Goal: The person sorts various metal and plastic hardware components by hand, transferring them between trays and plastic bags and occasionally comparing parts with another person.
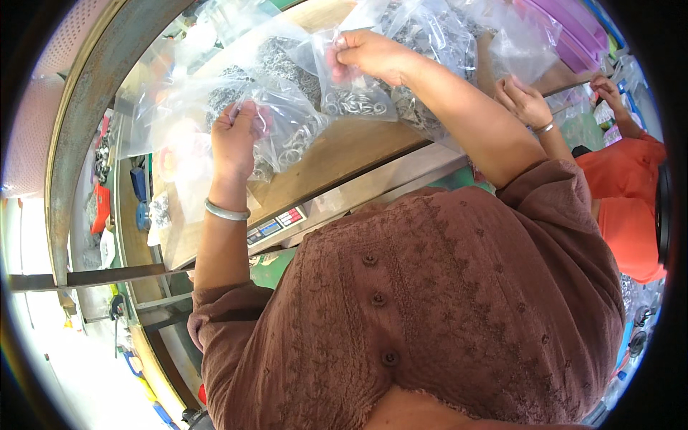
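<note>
Left hand [235, 140]: grip pinched on clear plastic, the left bag [290, 118], metal rings inside, at left over the table [373, 149]. Right hand [369, 57]: grip closed on the top of the right bag [352, 89], also clear, rings gathered at its bottom, just right of the left bag. Metal parts [283, 64] in plastic lie farther back. Keypad panel [277, 226] on the near side, left. Purple bin [570, 32] far right. Co-worker's hand [527, 104] at right, near more clear plastic [517, 54].
</note>
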